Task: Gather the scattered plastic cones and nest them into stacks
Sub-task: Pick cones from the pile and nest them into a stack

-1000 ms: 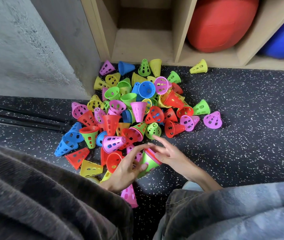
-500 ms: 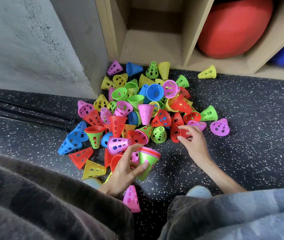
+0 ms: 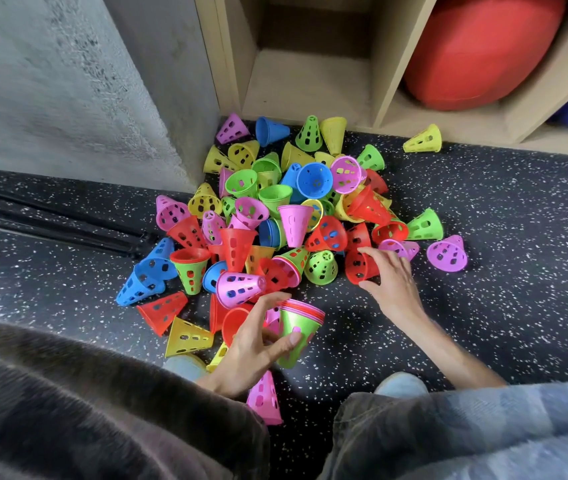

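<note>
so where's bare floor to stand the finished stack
Bare speckled floor lies right of the right hand, past the lone purple cone. A smaller patch sits between the green stack and the knees. The pile toward the shelf is crowded.

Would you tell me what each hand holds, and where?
Left hand grips the stack by its side wall. Right hand closes on the red cone at its rim.

Glossy plastic cones (image 3: pixel 295 216) are shining on matt speckled rubber flooring (image 3: pixel 504 306); rough concrete wall (image 3: pixel 50 81), smooth wooden shelving (image 3: pixel 310 84) are standing behind.
</note>
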